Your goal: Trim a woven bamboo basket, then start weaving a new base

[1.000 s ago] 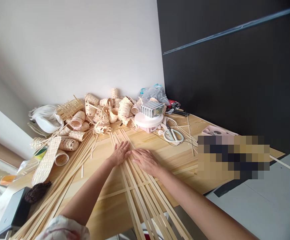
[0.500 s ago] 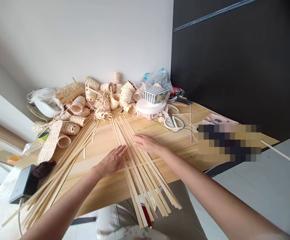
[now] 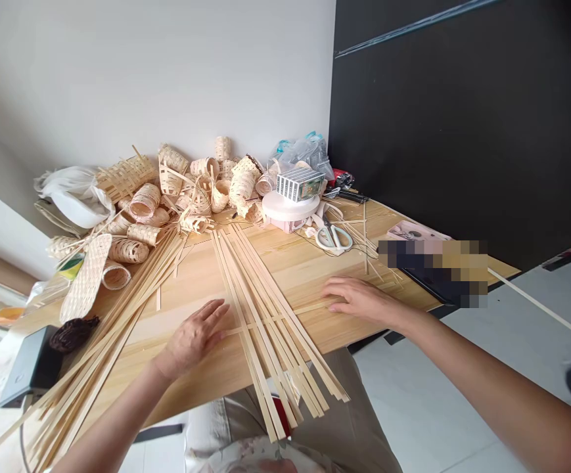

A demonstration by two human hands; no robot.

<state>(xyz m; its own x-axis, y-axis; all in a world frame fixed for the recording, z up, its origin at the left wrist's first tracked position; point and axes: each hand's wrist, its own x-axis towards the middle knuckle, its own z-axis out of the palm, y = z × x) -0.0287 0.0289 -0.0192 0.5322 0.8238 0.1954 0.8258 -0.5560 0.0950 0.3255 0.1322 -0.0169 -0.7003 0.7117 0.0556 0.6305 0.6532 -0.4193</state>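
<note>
Light bamboo strips (image 3: pixel 265 315) lie in a fanned bundle lengthwise before me, their near ends reaching past the table edge over my lap. A single crosswise strip (image 3: pixel 309 309) runs through the bundle. My left hand (image 3: pixel 191 338) is left of the bundle, fingers stretched out and thumb apart, near the crosswise strip's left end. To the right, my right hand (image 3: pixel 364 302) rests low over the table with fingers extended, its thumb at the strip's right end. Whether either hand touches this strip is hard to see.
More loose strips (image 3: pixel 102 341) lie on the left. Several woven bamboo baskets (image 3: pixel 144 200) are piled at the back, beside stacked boxes on a white round stand (image 3: pixel 290 207). Scissors (image 3: pixel 333 238) lie back right. A dark box (image 3: pixel 31 368) sits at left; a blurred patch covers the right edge.
Both hands have moved apart from over the bundle, the left one to the left and the right one to the right. The view has shifted slightly.
</note>
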